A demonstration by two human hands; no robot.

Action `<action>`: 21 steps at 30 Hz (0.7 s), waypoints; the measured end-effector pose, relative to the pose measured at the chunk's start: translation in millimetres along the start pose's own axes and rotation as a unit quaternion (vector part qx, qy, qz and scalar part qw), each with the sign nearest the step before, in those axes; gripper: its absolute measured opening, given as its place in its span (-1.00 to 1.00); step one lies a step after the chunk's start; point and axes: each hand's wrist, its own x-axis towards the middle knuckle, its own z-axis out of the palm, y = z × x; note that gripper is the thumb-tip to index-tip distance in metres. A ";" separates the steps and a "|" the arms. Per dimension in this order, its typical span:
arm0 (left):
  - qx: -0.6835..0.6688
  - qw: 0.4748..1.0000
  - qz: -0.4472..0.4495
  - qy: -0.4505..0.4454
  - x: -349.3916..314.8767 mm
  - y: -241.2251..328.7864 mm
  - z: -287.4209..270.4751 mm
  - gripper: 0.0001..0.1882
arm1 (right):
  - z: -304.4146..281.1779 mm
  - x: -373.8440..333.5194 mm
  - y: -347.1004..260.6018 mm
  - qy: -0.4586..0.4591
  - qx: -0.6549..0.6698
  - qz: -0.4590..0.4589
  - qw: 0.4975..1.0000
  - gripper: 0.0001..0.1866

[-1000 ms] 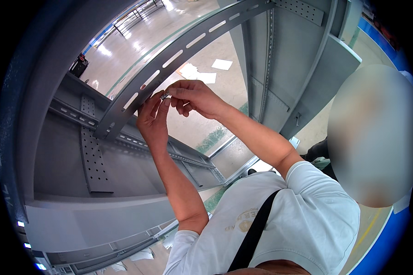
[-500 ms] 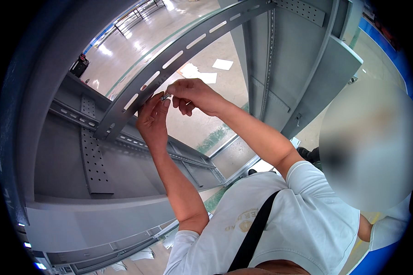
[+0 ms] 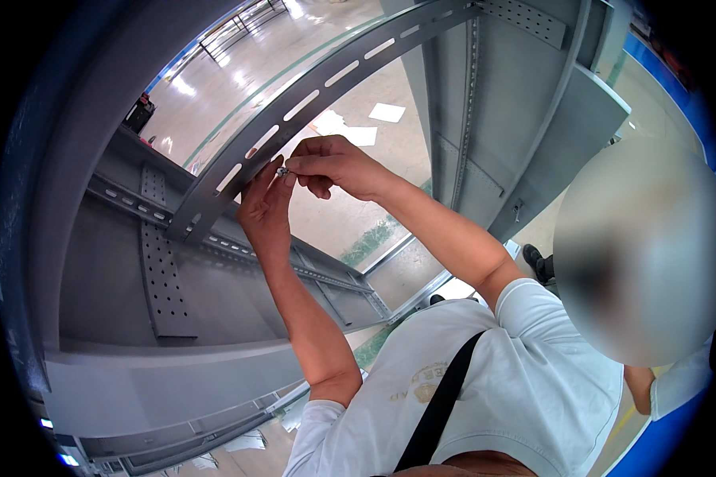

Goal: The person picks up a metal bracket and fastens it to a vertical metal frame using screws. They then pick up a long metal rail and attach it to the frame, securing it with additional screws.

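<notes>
Metal fastener [image 3: 281, 170], small, pinched in your right hand [image 3: 334, 165] fingertips, at slot of grey slotted brace [image 3: 310, 95]. Your left hand [image 3: 264, 208] closed around same spot from below, touching brace. Risk: tiny part slips from fingertips, drops to glossy floor [image 3: 239, 71] far below. Cause: overhead reach, thin grip.

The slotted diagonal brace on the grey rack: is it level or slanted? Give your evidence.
Slanted. The slotted brace runs from the perforated rail at lower left up to the top right, and both hands pinch a small fastener against it.
</notes>
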 end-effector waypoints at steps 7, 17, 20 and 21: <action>-0.006 1.000 0.017 -0.021 -0.3 -3.9 -2.9 -0.73 | -0.2 -0.9 -0.8 0.017 -0.017 -0.021 0.999 -0.75; -0.041 0.999 0.016 -0.008 1.1 -11.1 -5.4 -0.72 | -5.9 5.5 -3.0 0.001 -0.056 0.053 0.997 -0.66; -0.043 0.999 0.017 0.000 1.7 -8.2 -4.1 -0.73 | -4.9 7.9 -0.1 -0.002 -0.060 0.009 0.998 -0.67; -0.032 0.999 0.009 0.004 1.2 -5.1 -3.7 -0.73 | -3.3 8.1 0.5 0.003 -0.055 -0.011 0.998 -0.68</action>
